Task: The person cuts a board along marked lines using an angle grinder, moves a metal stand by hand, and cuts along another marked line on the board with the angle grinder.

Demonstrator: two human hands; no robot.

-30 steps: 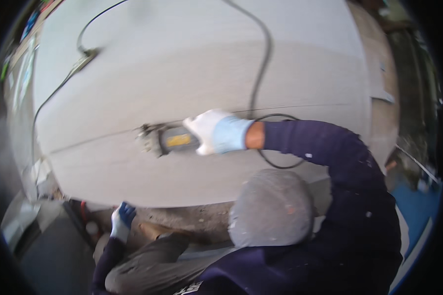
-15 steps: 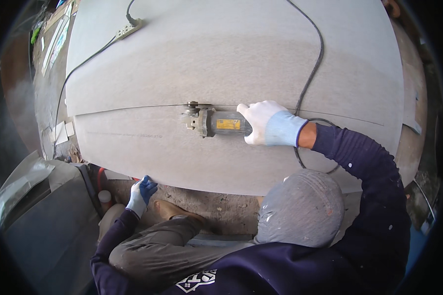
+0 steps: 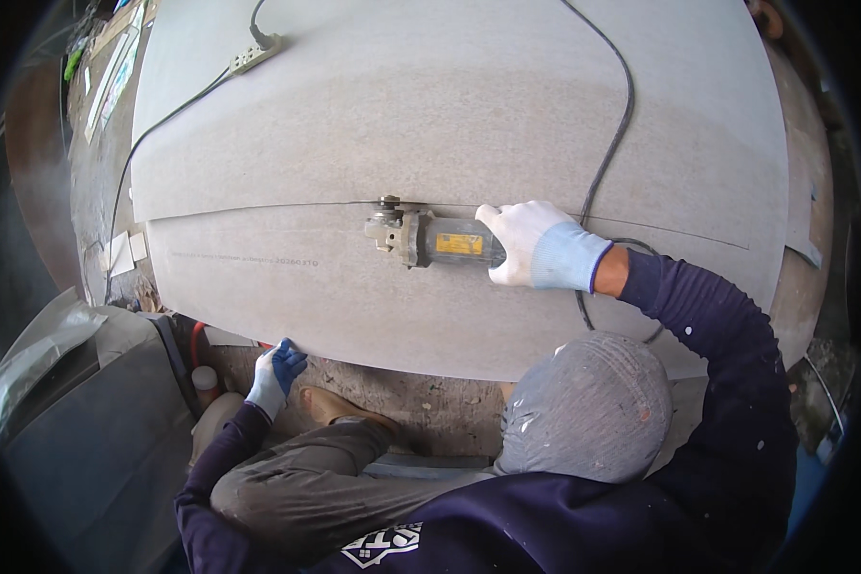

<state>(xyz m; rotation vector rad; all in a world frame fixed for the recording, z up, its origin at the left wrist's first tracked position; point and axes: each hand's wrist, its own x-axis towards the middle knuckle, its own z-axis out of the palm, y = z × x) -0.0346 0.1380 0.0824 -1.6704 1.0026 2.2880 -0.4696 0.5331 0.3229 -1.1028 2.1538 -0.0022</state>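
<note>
My right hand (image 3: pixel 548 246), in a white glove with a pale blue cuff, is closed around the body of an angle grinder (image 3: pixel 440 239). The grinder lies sideways with its head to the left, and its disc stands edge-on at a long cut line in a large pale grey board (image 3: pixel 373 306). At the board's near left edge is my left hand (image 3: pixel 277 373), gloved in white with blue-coated fingers. Those fingers are curled at the rim and seem to pinch it; the underside of the grip is hidden.
A power strip (image 3: pixel 256 55) with a plug lies on the board's far left. A black cable (image 3: pixel 624 124) runs across the right side and loops near my right wrist. Grey sheets (image 3: pixel 96 421) lean at the left, beside a white-capped container (image 3: pixel 206 380). Faint dust hangs at the left.
The grinder and my right hand have shifted slightly to the right along the cut line. My left hand stays at the board's edge.
</note>
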